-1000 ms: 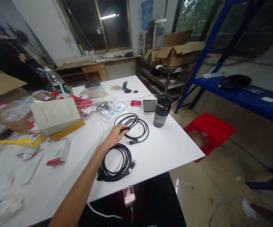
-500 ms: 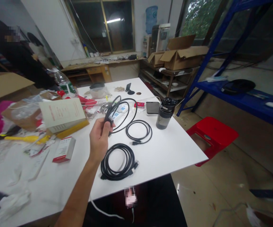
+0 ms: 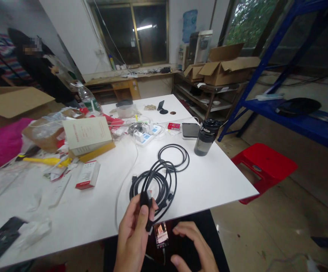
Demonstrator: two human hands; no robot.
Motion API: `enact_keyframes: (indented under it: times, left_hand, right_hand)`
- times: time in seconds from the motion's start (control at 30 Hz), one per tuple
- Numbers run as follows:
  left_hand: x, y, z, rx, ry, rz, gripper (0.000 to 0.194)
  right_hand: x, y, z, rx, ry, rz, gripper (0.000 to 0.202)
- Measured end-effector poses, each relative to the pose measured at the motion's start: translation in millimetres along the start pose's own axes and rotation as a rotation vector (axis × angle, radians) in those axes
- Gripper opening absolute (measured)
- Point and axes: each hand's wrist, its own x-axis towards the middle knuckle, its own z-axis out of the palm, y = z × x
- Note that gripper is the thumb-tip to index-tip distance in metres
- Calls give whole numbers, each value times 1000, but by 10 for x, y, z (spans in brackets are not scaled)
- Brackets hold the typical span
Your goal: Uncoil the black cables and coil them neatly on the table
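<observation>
My left hand (image 3: 137, 226) is closed around a coiled black cable (image 3: 173, 202), gripping it at its plug ends just above the table's front edge. The cable's loops stand up and out from my fingers. Lower right, my right hand (image 3: 193, 241) holds nothing, its thumb and fingers apart. Behind the held loops lies a thicker coil of black cable (image 3: 134, 189), partly hidden by them. Beyond it a thinner black cable coil (image 3: 188, 160) rests flat on the white table (image 3: 217, 181). Below the edge, between my hands, a lit phone (image 3: 161, 235) shows with a cord attached.
A dark-lidded bottle (image 3: 203, 145) stands near the table's right side, beside a grey device (image 3: 190, 130). Behind the coils is a white power strip (image 3: 149, 135). Left are a red-and-white box (image 3: 88, 174), a beige box (image 3: 88, 136) and clutter. A red stool (image 3: 268, 162) stands right.
My left hand has come down and nearer with the cable, from above the table to its front edge. My right hand has entered from below. The view has shifted slightly left.
</observation>
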Motion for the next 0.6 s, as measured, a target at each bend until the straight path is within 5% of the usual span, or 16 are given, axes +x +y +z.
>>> enact_keyframes:
  times: [0.13, 0.33, 0.43, 0.6]
  left_hand:
    - [-185, -206, -34, -154, -23, -209, 61]
    - [-182, -168, -89, -105, -227, -236, 57]
    - [-78, -30, -127, 75, -242, -157, 61]
    - [52, 65, -316, 215, -223, -90, 64]
  right_hand:
    - [268, -121, -78, -158, -45, -36, 56]
    - [349, -166, 70, -5, -51, 12, 34]
    - [383, -161, 59, 173, -51, 188, 18]
    - [436, -119, -145, 324, 99, 526, 36]
